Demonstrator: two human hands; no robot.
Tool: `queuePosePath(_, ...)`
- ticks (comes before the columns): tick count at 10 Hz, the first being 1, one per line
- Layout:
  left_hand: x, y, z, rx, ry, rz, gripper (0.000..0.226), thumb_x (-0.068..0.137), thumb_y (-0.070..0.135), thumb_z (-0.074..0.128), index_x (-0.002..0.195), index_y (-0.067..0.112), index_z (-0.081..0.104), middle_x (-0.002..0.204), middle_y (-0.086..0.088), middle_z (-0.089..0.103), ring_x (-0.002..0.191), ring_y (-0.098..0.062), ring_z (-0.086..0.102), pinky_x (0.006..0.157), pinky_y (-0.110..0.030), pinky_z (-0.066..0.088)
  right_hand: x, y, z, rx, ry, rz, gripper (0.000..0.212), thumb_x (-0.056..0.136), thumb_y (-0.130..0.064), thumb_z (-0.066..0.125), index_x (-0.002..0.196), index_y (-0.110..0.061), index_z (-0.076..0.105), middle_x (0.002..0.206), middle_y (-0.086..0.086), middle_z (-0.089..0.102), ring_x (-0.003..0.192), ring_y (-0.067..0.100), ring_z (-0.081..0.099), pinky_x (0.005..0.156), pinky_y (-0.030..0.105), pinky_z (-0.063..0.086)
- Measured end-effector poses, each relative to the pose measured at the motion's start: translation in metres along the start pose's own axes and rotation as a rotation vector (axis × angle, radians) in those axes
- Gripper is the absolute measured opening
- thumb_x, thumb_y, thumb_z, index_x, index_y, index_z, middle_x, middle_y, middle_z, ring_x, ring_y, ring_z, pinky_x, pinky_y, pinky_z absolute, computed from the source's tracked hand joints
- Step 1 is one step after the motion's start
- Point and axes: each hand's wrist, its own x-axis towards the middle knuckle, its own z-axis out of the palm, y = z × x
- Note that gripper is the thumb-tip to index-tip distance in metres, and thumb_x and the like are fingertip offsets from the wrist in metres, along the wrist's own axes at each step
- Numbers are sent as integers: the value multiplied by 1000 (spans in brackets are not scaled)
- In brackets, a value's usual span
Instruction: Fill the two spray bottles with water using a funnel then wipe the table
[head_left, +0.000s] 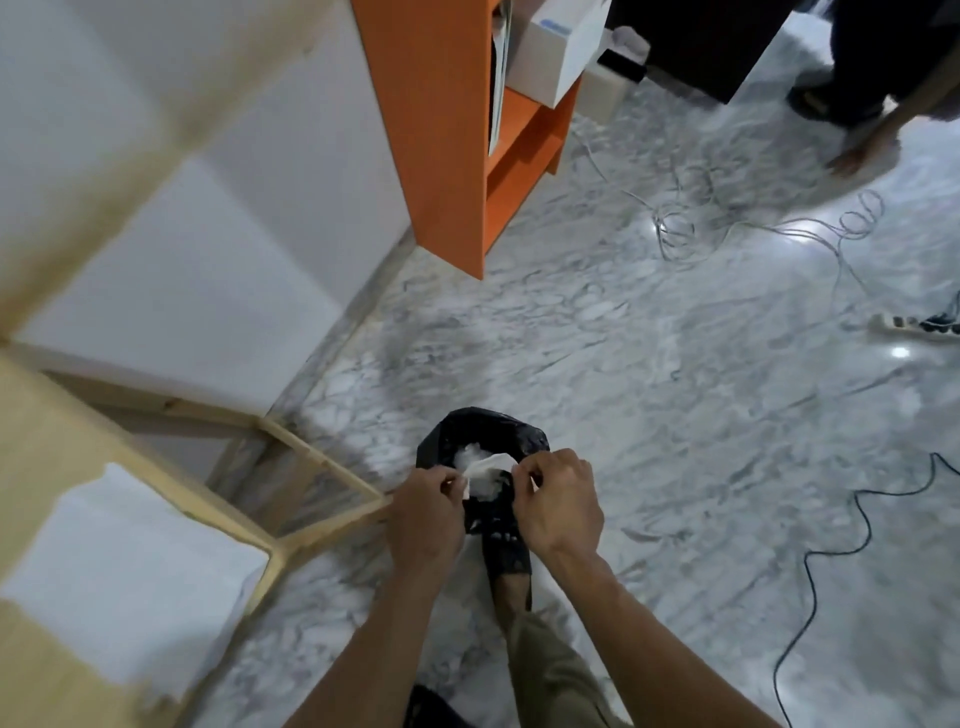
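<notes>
A crumpled white paper tissue (485, 467) is pinched between the curled fingertips of the left hand (426, 512) and the right hand (558, 501), directly above a black-lined waste bin (483, 436) on the near marble floor (649, 364). The tissue is judged light, limp and easily torn — best held by its edges.

Two hands: left hand (427, 512), right hand (558, 501). One tissue (485, 467). One black-lined bin (480, 431). One orange shelf (457, 130). One power strip (914, 327).
</notes>
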Motion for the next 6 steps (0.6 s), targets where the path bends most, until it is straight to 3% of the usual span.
queuePosePath(1, 19, -1, 14, 2, -28, -15, 20, 97, 29, 63, 106, 16, 75, 102, -5, 72, 92, -21, 65, 74, -26, 42, 22, 1, 11, -1, -45, 41, 21, 101, -36, 55, 101, -22, 71, 114, 2, 61, 114, 25, 52, 73, 39, 52)
queuePosePath(2, 34, 1, 23, -44, -52, -40, 30, 96, 30, 65, 120, 14, 71, 115, -7, 72, 103, -25, 67, 85, -33, 51, 40, 1, 19, 17, -96, 53, 25, 100, -37, 55, 119, -25, 66, 122, -1, 58, 120, 23, 49, 77, 40, 52)
queuePosePath(3, 44, 8, 24, -82, -52, -41, 34, 97, 30, 64, 127, 12, 67, 124, -7, 68, 112, -27, 64, 91, -35, 49, 54, 1, 23, 53, -104, 64, 32, 100, -36, 56, 129, -23, 62, 127, 0, 58, 124, 23, 50, 79, 39, 52)
queuePosePath(4, 51, 11, 20, -38, -69, -28, 38, 100, 36, 58, 128, 11, 65, 125, -7, 68, 114, -25, 63, 88, -31, 47, 65, -2, 19, 56, -128, 84, 36, 100, -37, 56, 133, -23, 60, 131, 1, 57, 125, 23, 52, 84, 41, 53)
queuePosePath(6, 54, 11, 7, -47, -88, -80, 49, 98, 41, 60, 139, 14, 58, 139, -6, 61, 128, -24, 57, 101, -34, 47, 66, -9, 3, 93, -163, 53, 39, 101, -35, 56, 135, -18, 60, 134, 6, 60, 127, 27, 55, 93, 41, 52)
